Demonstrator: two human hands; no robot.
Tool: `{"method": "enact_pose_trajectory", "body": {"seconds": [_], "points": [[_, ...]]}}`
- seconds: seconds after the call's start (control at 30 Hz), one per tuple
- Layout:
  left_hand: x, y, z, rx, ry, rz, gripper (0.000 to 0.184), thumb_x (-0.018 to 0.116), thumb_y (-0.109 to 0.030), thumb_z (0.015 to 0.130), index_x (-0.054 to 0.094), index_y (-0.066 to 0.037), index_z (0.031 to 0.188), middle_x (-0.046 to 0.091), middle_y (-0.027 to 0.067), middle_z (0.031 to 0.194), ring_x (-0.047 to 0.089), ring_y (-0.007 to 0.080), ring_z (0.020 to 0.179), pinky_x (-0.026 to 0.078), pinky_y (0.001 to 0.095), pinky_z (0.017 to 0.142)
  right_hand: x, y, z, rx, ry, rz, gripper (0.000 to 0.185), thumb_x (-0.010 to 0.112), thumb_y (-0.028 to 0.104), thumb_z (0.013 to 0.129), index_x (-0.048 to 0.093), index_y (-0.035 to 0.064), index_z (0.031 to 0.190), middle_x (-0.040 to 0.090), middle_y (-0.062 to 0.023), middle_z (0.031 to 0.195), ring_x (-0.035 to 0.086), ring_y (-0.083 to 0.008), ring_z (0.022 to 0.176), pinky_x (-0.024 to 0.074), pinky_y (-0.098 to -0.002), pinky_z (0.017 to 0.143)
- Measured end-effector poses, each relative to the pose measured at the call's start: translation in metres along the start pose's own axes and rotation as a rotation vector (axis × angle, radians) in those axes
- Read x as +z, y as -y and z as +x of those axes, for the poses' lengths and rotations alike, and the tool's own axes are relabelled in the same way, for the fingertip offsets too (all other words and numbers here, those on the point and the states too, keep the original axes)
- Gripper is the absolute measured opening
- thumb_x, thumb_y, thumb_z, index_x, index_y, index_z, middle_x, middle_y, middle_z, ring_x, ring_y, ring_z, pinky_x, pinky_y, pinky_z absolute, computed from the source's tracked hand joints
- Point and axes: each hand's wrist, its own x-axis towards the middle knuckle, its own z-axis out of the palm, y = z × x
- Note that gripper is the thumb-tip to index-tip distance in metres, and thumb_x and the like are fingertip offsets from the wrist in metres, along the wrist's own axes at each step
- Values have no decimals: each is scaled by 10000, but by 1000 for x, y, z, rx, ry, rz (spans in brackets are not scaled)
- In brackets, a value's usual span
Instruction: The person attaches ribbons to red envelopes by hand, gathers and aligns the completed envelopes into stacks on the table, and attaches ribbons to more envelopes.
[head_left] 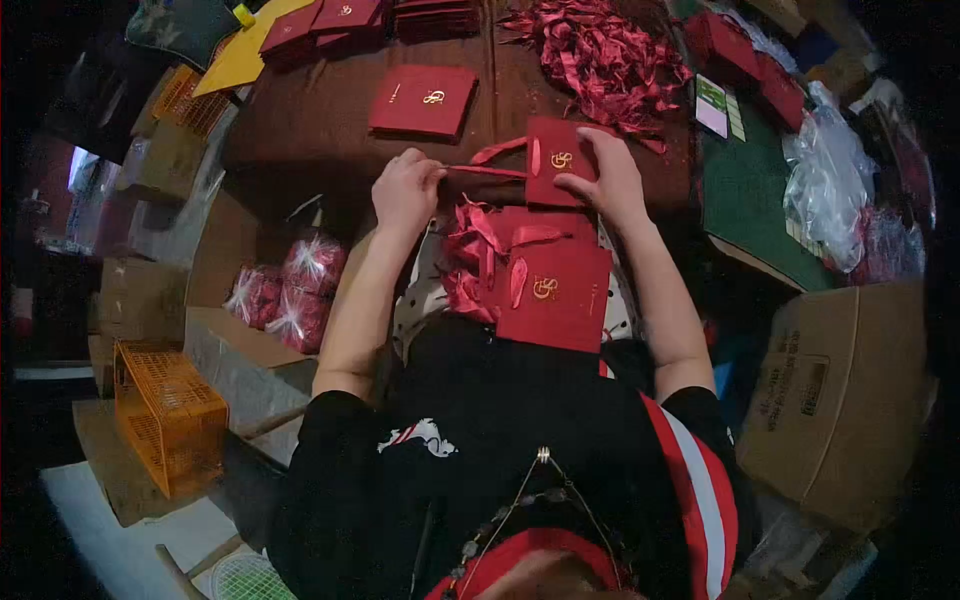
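Observation:
My right hand (612, 180) grips a small red paper gift bag (545, 180) with a gold logo, thumb on its front and fingers at its top edge. A red ribbon (490, 172) runs from this bag towards the left. Its far end is pinched between the fingertips of my left hand (408, 190). On my lap lie more red gift bags (560, 305) with ribbons attached, and loose ribbon ends (472, 255) hang at their left side.
The brown-covered table (310, 120) carries a stack of red bags (425, 102), further stacks behind, and a heap of red ribbons (605, 60). At left are a carton (215, 255) with plastic-wrapped red bundles (300, 290) and an orange crate (172, 415). A large cardboard box (845, 400) stands right.

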Motion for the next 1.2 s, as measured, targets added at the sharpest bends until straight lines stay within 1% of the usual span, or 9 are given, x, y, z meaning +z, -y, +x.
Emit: {"method": "enact_pose_trajectory", "body": {"seconds": [0.1, 0.23, 0.33, 0.5, 0.63, 0.8, 1.0, 1.1, 1.2], "points": [[-1, 0, -12, -6, 39, -24, 124, 697, -155, 820, 703, -105, 934, 600, 59, 981, 597, 311, 908, 514, 441, 755, 2, -3, 2, -33, 25, -48, 754, 834, 436, 731, 528, 45, 1299, 568, -141, 1297, 518, -342, 1217, 440, -437, 1030], [-9, -33, 3, 110, -18, -76, 665, 758, -153, 806, 472, -140, 1407, 483, 142, 1336, 401, 400, 1286, 394, 518, 1043, 11, -8, -2, -60, -34, -102, 696, 808, 468, 751, 556, 54, 1250, 552, -156, 1303, 506, -340, 1232, 435, -441, 1040], [-7, -69, 11, 326, 248, -98, 679, 791, -207, 781, 492, -125, 1385, 413, 127, 1481, 329, 376, 1391, 372, 493, 1111, 3, -4, 1, -29, -14, -42, 636, 806, 445, 771, 582, 54, 1222, 565, -133, 1292, 525, -325, 1228, 443, -425, 1019], [40, -70, 19, 449, 359, -86, 527, 732, -146, 809, 582, -129, 1314, 553, 66, 1391, 452, 335, 1328, 411, 475, 1080, -28, -20, 20, 111, -110, 231, 342, 781, 247, 827, 671, 65, 1094, 676, -105, 1073, 659, -291, 1012, 528, -381, 878], [28, -70, 21, 560, -17, -144, 280, 674, -101, 801, 691, -101, 1081, 679, 44, 1155, 610, 253, 1107, 478, 414, 937, -38, -68, 29, 173, -151, -154, 258, 719, 234, 870, 687, 119, 1099, 639, -92, 1145, 635, -302, 1060, 528, -408, 874], [-4, -57, 47, 261, -477, -451, 217, 613, 8, 864, 661, -76, 1058, 685, 104, 980, 650, 302, 941, 507, 390, 799, -36, -85, 26, 192, -107, -41, 174, 663, 180, 912, 687, 81, 1053, 638, -104, 1047, 637, -307, 977, 519, -400, 830], [10, -39, 71, -244, -117, -589, 204, 567, -177, 960, 643, -60, 1109, 681, 194, 1050, 654, 376, 992, 506, 418, 847, -68, -73, 0, 166, -147, 253, 119, 655, 100, 884, 672, 38, 984, 629, -106, 955, 646, -269, 911, 506, -336, 796], [28, -41, 79, -226, 121, -453, 236, 591, -214, 942, 635, -120, 1153, 696, 202, 966, 652, 396, 954, 512, 454, 815, -68, -84, -7, 186, -134, 3, 132, 668, 142, 876, 689, 59, 977, 629, -105, 980, 634, -302, 974, 519, -390, 828], [46, -45, 76, -66, 6, -209, 256, 656, -221, 901, 651, -132, 1140, 649, 146, 1080, 612, 366, 1015, 496, 453, 852, -66, -88, -10, 268, -70, -201, 206, 689, 206, 863, 684, 128, 1053, 598, -96, 1091, 625, -320, 987, 524, -413, 821]]}}
